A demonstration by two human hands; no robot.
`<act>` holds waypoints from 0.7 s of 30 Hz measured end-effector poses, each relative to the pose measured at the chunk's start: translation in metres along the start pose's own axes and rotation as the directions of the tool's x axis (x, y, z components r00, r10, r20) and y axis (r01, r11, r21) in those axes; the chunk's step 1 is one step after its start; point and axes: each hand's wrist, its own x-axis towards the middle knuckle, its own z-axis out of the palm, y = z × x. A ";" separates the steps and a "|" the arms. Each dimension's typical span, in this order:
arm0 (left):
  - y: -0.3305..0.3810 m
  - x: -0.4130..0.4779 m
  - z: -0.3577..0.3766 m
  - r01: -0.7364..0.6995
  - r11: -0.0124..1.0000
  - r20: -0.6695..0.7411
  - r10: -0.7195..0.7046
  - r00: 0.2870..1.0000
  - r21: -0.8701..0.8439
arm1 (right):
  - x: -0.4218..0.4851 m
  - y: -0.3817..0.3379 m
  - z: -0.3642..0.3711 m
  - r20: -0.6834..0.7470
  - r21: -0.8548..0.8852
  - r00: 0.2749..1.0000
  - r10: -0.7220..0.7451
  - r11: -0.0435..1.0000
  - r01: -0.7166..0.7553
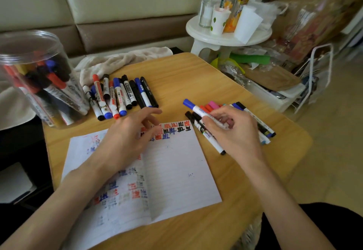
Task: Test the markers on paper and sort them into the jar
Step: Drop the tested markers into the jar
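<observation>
An open lined notebook (176,171) lies on the wooden table (196,77), its pages marked with red, blue and black test scribbles. My right hand (235,132) grips a white marker with a blue cap (194,107), cap pointing up-left, above a pile of markers (261,126) at the right. My left hand (127,135) hovers over the notebook's top edge with relaxed, spread fingers, holding nothing. A row of markers (121,95) lies behind the notebook. A clear plastic jar (33,77) with several markers inside stands at the table's left.
A beige cloth (121,61) lies at the table's back edge by a sofa. A white stool (225,33) with cups and bottles stands behind right, beside cluttered boxes and bags (275,81) on the floor.
</observation>
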 end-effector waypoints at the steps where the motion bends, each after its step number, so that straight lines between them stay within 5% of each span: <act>1: 0.000 0.001 0.002 0.003 1.000 -0.001 -0.003 1.000 0.022 | 0.002 0.006 -0.002 -0.068 -0.041 0.997 0.025 0.999 -0.028; 11: -0.006 0.001 0.004 0.050 0.996 -0.052 -0.046 0.998 0.074 | 0.009 0.033 -0.001 -0.257 -0.370 0.966 0.017 0.922 -0.115; 21: -0.010 -0.008 -0.009 0.102 0.995 -0.082 -0.100 0.992 0.016 | 0.014 0.019 0.012 -0.202 -0.255 0.978 -0.053 0.967 0.000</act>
